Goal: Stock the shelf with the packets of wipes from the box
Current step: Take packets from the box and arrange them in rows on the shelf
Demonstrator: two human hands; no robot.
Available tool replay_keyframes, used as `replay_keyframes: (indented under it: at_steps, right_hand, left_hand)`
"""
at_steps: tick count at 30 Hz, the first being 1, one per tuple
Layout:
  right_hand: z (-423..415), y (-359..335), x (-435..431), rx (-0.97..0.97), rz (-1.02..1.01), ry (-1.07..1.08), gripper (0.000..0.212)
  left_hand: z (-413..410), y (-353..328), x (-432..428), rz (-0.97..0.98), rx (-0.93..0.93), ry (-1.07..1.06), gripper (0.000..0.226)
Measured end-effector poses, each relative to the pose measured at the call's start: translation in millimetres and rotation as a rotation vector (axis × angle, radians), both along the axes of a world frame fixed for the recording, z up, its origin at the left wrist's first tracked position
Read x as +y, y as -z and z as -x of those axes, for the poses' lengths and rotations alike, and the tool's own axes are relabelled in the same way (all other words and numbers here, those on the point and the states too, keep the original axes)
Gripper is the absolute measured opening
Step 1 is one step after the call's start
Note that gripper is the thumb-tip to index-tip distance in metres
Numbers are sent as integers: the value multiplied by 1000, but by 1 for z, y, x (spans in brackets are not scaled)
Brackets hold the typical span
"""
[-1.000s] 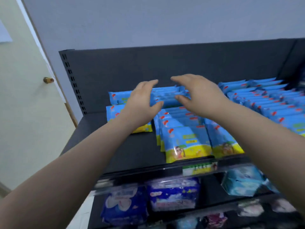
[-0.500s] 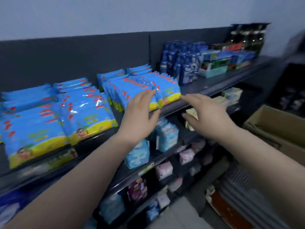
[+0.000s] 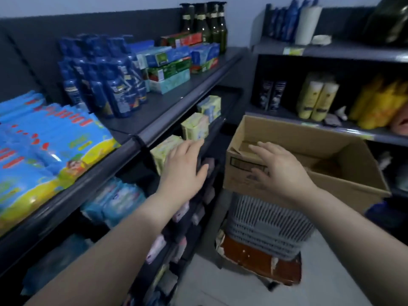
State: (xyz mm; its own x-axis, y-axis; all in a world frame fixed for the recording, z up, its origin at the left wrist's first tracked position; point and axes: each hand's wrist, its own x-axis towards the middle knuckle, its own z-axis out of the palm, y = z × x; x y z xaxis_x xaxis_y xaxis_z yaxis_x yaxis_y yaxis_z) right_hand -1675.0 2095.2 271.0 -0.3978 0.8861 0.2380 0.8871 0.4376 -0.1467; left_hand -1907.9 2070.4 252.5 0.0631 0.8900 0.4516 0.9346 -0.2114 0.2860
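Blue and yellow packets of wipes (image 3: 44, 151) lie in rows on the dark top shelf (image 3: 136, 138) at the left. An open brown cardboard box (image 3: 331, 151) sits on a grey slatted crate at the right; its inside looks dim and I cannot make out packets in it. My left hand (image 3: 185, 171) hovers with relaxed fingers in front of the shelf below, holding nothing. My right hand (image 3: 280, 168) is stretched out flat over the box's near left corner, empty as well.
Dark blue bottles (image 3: 106, 80), green and teal cartons (image 3: 170, 71) and dark glass bottles (image 3: 205, 23) fill the top shelf further right. Pale green packs (image 3: 194, 127) sit on the shelf below. A second shelf unit (image 3: 331, 124) with yellow bottles stands behind the box. A grey crate (image 3: 265, 228) rests on a rust-coloured base.
My view has swung right from the wipes rows to the box. Both hands have left the top shelf and moved down and right, the right one reaching the box corner.
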Motion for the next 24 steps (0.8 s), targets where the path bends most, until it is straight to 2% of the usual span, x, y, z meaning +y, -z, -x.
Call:
replay_keyframes:
  at_steps: [9, 14, 17, 20, 24]
  right_hand:
    - [-69, 31, 72, 5, 94, 305, 52]
    - [-97, 46, 100, 23, 157, 363, 53]
    - [-109, 53, 130, 27, 186, 324, 54]
    - [-113, 66, 168, -18, 222, 195, 56]
    - [-106, 102, 226, -123, 368, -12, 59]
  left_hand:
    - [-57, 49, 116, 142, -52, 250, 57]
    - [-80, 68, 152, 164, -56, 301, 51]
    - [-93, 76, 172, 154, -53, 280, 45]
    - [-97, 85, 185, 156, -58, 205, 42]
    - [-96, 94, 186, 188, -51, 151, 60]
